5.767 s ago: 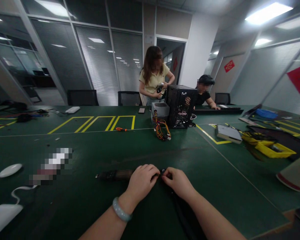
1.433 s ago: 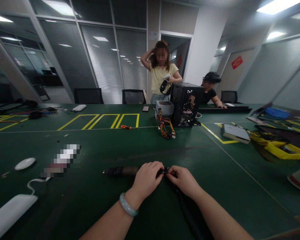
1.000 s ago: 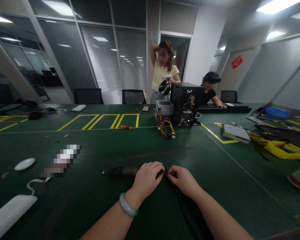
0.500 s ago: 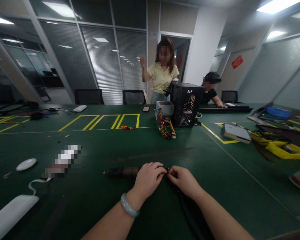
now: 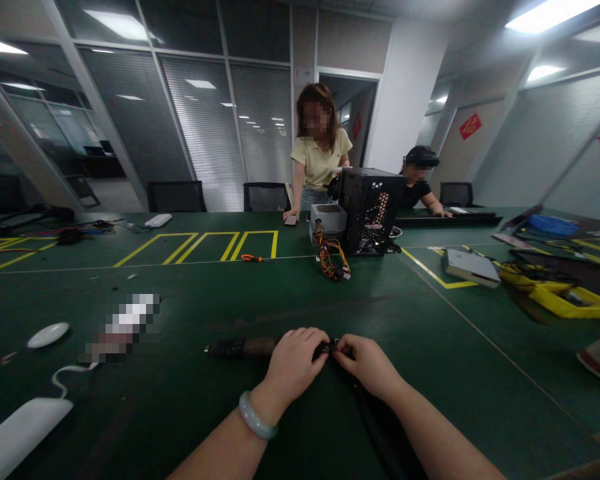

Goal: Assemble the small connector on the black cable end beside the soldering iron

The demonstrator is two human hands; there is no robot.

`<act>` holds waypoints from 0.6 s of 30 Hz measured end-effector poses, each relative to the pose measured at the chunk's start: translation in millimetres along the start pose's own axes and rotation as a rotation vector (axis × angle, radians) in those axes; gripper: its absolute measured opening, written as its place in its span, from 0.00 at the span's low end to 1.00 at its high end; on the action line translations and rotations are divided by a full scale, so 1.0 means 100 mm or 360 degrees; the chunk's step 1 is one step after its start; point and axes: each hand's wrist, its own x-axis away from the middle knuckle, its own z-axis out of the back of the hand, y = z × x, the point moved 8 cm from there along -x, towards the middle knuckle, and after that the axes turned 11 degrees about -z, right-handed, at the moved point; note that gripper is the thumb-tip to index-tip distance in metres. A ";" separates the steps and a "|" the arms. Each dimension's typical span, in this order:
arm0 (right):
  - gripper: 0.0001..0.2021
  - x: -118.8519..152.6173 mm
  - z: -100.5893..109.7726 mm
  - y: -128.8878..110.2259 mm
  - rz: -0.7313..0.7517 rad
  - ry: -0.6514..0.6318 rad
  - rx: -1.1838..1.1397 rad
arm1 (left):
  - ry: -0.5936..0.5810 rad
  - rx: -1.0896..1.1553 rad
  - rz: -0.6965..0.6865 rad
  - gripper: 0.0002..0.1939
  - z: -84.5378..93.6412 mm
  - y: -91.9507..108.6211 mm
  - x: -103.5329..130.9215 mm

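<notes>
Lying crosswise on the green table is a dark, rod-shaped tool that looks like an electric screwdriver (image 5: 257,347), its metal tip pointing left. My left hand (image 5: 296,361) is closed over its right part, palm down, hiding that stretch. Close beside it, my right hand (image 5: 364,362) pinches the small dark end of a black cable (image 5: 367,413) at the tool's right end. Whether the two ends are joined I cannot tell. From there the cable runs down toward me, between my forearms.
A black computer case (image 5: 373,210) and a power supply (image 5: 329,220) with coloured wires stand ahead. Orange-handled pliers or screwdriver (image 5: 253,258) lie left of them. White power strip (image 5: 25,433) is at lower left, yellow tray (image 5: 575,301) at right. Two people are across the table.
My hands are slightly farther apart, with more of the tool's dark end showing between them. The standing person has lowered a raised hand to the small flat object on the table.
</notes>
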 end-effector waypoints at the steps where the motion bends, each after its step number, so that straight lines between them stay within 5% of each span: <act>1: 0.05 0.00 0.00 0.01 -0.0001 0.0006 -0.0001 | 0.0003 -0.0002 0.0016 0.09 0.00 -0.01 0.00; 18: 0.06 -0.01 0.00 0.02 0.0004 0.0007 0.0029 | -0.0032 -0.0038 -0.0043 0.07 -0.03 0.02 0.00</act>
